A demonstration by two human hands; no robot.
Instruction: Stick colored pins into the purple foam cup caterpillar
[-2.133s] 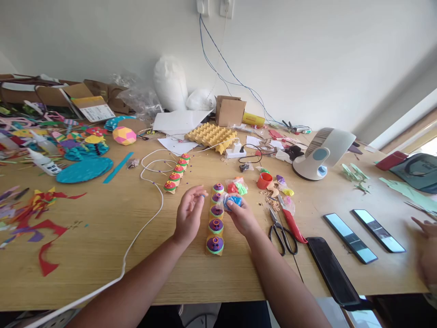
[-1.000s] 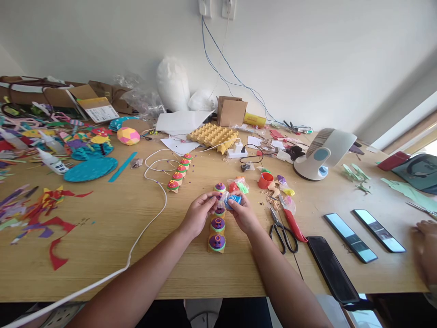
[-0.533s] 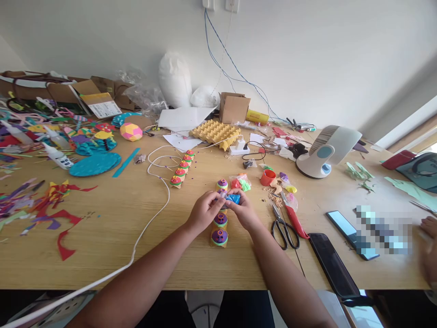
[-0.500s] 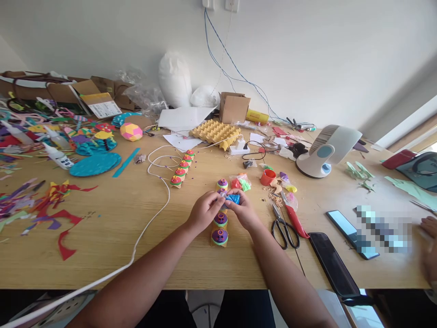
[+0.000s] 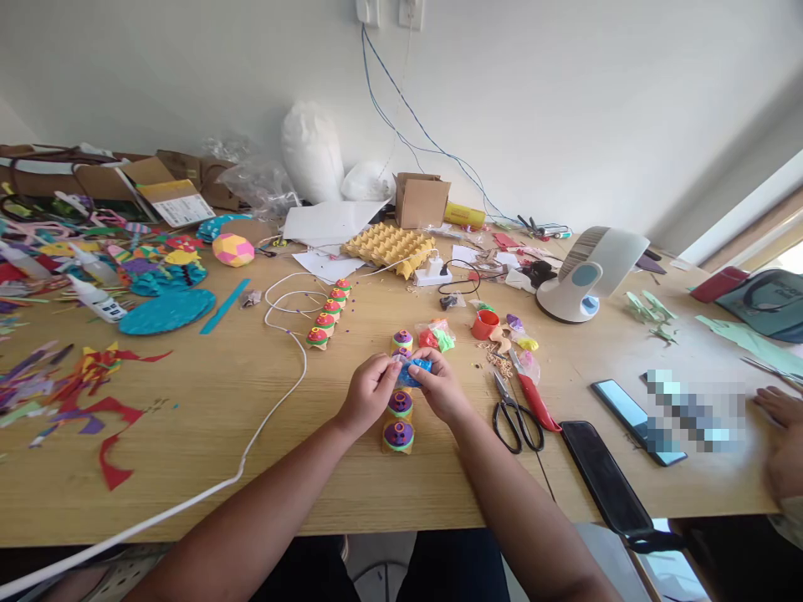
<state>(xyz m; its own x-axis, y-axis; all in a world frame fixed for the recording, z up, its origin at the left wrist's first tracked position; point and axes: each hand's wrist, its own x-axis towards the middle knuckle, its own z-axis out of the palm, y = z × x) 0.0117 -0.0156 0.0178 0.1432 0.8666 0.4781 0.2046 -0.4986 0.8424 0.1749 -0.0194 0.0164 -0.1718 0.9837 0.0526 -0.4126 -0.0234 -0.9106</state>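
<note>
Both my hands meet over the middle of the wooden table. My right hand grips a small clear bag of blue clay. My left hand pinches at the same bag from the left with closed fingers. Just under my hands runs a row of painted egg-carton cups with purple, green and orange tops, the far cup showing beyond my fingers. More small bags of red and green clay lie just behind.
Black scissors and a red-handled cutter lie right of my hands, then a black phone. A white cable crosses left. Second cup row, yellow egg tray, white fan. Another person's hand is at right edge.
My left hand came in from the left and closed on the blue clay bag that my right hand holds. Both hands drifted slightly toward me over the cup row.
</note>
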